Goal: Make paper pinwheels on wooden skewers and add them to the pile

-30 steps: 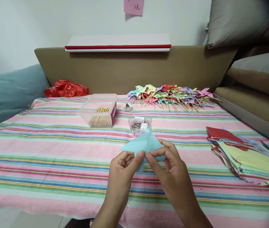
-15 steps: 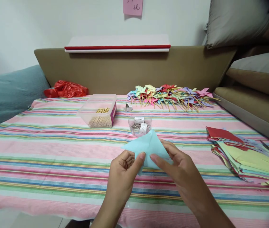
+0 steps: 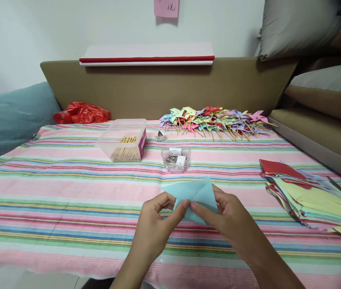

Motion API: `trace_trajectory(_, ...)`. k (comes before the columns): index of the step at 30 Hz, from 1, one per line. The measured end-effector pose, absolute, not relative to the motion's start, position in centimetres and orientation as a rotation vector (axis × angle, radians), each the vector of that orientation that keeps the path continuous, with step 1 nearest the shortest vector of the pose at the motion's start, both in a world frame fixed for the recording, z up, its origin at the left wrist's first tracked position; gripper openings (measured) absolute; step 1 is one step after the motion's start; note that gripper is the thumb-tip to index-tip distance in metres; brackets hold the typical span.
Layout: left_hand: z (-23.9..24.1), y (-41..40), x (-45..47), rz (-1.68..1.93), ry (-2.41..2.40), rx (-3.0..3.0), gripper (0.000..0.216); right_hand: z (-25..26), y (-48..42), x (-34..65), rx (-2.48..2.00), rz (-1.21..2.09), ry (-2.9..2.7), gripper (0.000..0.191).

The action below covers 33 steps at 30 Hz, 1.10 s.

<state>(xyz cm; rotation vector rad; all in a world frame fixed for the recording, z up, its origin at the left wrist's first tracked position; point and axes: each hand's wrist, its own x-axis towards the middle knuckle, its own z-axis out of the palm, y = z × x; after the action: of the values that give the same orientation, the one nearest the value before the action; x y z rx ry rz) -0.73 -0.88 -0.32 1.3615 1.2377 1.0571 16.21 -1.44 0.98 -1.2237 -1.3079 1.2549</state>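
A light blue folded paper (image 3: pixel 193 194) is held low over the striped cloth (image 3: pixel 68 192), just in front of me. My left hand (image 3: pixel 155 224) pinches its middle from the left with thumb and forefinger. My right hand (image 3: pixel 227 218) grips the paper from the right, fingers curled under it and thumb meeting the left thumb at the centre. Part of the paper is hidden behind my fingers.
Beyond the hands stands a small clear tub of metal pins (image 3: pixel 175 159), a clear box of wooden sticks (image 3: pixel 124 144), and a heap of finished coloured pinwheels (image 3: pixel 212 119). A stack of cut coloured paper (image 3: pixel 311 194) lies at the right. A red bag (image 3: pixel 82 112) sits back left.
The blue paper has come down toward the cloth and turned flatter. My right hand drew apart briefly, then closed back on the paper beside the left thumb.
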Motion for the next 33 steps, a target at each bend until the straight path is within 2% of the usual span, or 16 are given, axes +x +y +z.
trace_trajectory(5, -0.2, -0.7, -0.7, 1.089, 1.205, 1.290, 0.034, 0.8, -1.5, 16.0, -1.250, 1.236, -1.308, 0.023)
trace_trajectory(9, 0.2, -0.6, -0.6, 1.180, 1.004, 1.128, 0.020, 0.2, -1.6, 14.6, -1.147, 1.300, -0.972, 0.029)
trace_trajectory(15, -0.1, -1.0, 0.7, 1.250, 0.908, 0.915, 0.024, -0.3, -2.0, 12.0, -0.976, 1.359, -0.632, 0.031)
trace_trajectory(21, -1.3, -1.4, 1.5, 1.378, 0.942, 0.734, 0.018, -0.6, -2.2, 10.9, -0.857, 1.376, -0.563, 0.028)
trace_trajectory(33, -1.7, -1.2, 1.1, 1.444, 1.103, 0.799, 0.019, -1.0, -2.5, 10.0, -0.880, 1.386, -0.571, 0.033)
